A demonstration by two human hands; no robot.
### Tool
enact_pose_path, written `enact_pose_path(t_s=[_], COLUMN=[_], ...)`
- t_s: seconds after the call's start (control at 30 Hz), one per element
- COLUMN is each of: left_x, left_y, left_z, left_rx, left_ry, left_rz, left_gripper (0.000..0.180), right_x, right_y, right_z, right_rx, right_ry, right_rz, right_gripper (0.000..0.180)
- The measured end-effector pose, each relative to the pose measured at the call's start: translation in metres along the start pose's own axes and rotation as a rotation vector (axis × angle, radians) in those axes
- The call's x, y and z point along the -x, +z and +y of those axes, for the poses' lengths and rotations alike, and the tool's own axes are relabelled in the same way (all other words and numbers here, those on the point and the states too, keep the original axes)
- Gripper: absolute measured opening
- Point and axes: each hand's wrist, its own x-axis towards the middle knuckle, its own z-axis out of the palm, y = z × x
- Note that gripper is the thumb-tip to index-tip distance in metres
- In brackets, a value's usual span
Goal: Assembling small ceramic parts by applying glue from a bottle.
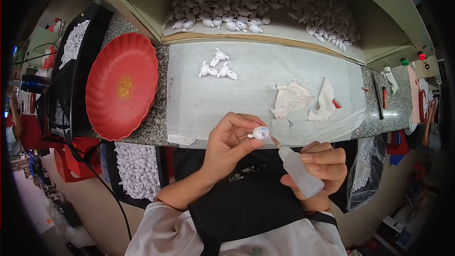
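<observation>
Between thumb and fingers, my left hand (227, 137) pinches a small white plastic part (260, 133) shaped like an earbud shell, just above the table's near edge. My right hand (329, 163) is wrapped round a translucent squeeze bottle (301, 170), tilted so its thin nozzle (274, 140) points up and left at the part. The tip is at or very close to the part's opening; whether they touch I cannot tell. Farther off on the white sheet (189, 109) lies a small cluster of similar white parts (219, 66).
Crumpled cloths (291, 98) lie right of centre on the sheet. A red scalloped plate (106, 109) stands at the left. Heaps of white parts (227, 0) fill the shelf behind. Bins of white pieces (137, 168) flank me, and a black cable (106, 185) hangs at the left.
</observation>
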Motion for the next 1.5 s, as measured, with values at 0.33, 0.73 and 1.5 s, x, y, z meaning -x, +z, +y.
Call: enact_pose_path(t_s=[0.33,0.73,1.5], left_x=[0.002,0.003,-0.008], left_y=[-0.001,-0.001,-0.018], left_z=[-0.005,-0.007,0.015], left_rx=[-0.543,-0.735,0.085], left_ry=[0.313,0.444,-0.021], left_rz=[0.026,0.019,0.168], left_gripper=[0.025,0.02,0.025], right_x=[0.0,-0.003,-0.098], right_y=[0.003,0.004,-0.086], right_z=[-0.002,-0.005,0.113], right_rx=[0.026,0.087,-0.064], right_ry=[-0.014,0.063,0.614], right_rz=[0.015,0.0,0.127], right_gripper=[0.04,0.042,0.027])
